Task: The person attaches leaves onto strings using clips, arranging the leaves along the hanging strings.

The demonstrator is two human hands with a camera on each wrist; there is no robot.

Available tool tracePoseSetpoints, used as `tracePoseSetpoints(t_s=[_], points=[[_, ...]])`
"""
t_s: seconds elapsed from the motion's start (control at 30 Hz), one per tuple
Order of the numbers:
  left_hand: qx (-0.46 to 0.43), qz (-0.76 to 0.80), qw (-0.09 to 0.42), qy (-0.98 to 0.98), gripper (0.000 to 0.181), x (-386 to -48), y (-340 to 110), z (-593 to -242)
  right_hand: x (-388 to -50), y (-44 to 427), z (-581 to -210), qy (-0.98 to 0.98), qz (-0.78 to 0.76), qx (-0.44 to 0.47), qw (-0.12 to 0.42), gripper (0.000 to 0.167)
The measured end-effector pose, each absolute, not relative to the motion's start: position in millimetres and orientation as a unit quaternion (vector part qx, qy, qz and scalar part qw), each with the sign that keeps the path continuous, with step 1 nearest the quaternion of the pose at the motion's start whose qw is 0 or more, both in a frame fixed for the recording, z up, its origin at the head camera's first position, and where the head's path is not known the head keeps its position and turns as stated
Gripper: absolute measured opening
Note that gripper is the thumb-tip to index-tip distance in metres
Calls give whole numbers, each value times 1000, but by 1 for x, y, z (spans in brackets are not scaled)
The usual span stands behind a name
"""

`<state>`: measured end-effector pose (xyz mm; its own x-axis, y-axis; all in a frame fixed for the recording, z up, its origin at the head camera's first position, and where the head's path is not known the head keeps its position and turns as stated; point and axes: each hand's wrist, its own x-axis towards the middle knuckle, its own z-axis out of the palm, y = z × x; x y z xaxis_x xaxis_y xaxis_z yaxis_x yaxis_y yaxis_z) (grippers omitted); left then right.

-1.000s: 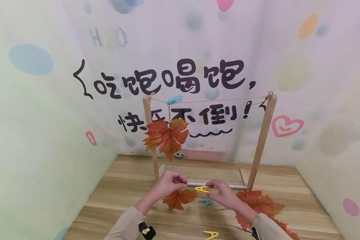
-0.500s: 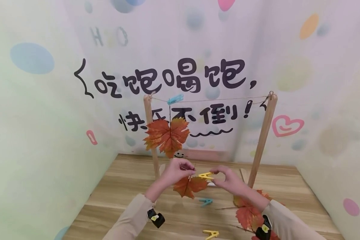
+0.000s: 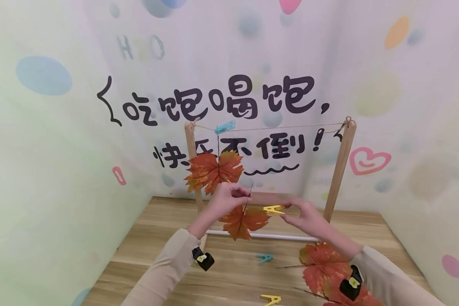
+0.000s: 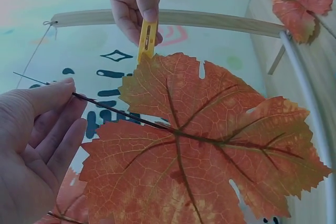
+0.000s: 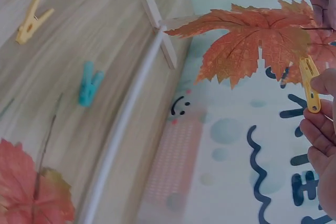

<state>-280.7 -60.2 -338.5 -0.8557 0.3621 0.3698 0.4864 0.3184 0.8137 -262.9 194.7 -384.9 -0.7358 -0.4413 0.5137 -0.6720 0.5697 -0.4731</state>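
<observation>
My left hand (image 3: pixel 229 199) pinches the dark stem of an orange-red artificial leaf (image 3: pixel 242 222), which hangs below the fingers. In the left wrist view the stem's thin tip pokes out past the thumb. My right hand (image 3: pixel 304 216) holds a yellow clothespin (image 3: pixel 273 209) between thumb and fingers, close to the leaf's right edge. Behind and above the hands, a light-blue clothespin (image 3: pixel 225 127) on the string (image 3: pixel 283 128) holds another leaf (image 3: pixel 216 168) by its stem. The string runs between two wooden posts (image 3: pixel 340 165).
On the wooden table (image 3: pixel 137 250) lie a blue clothespin (image 3: pixel 265 258) and a second yellow clothespin (image 3: pixel 270 299). More red leaves (image 3: pixel 325 267) lie at the right, under my right forearm. A white rod (image 3: pixel 283 236) joins the posts low down, and a printed wall (image 3: pixel 61 170) stands behind.
Both hands have risen toward the string and shifted right, carrying the leaf and the yellow clothespin along. The hanging leaf and the things on the table have stayed in place.
</observation>
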Motion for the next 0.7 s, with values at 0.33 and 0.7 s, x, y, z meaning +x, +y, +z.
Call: tracePoseSetpoints(t_s=[0.33, 0.7], points=[[-273, -539, 66, -794, 12, -293, -56, -311, -268, 206, -356, -868, 304, 331, 210, 23], [-257, -553, 77, -789, 11, -301, -51, -290, -277, 225, -337, -866, 266, 335, 260, 27]])
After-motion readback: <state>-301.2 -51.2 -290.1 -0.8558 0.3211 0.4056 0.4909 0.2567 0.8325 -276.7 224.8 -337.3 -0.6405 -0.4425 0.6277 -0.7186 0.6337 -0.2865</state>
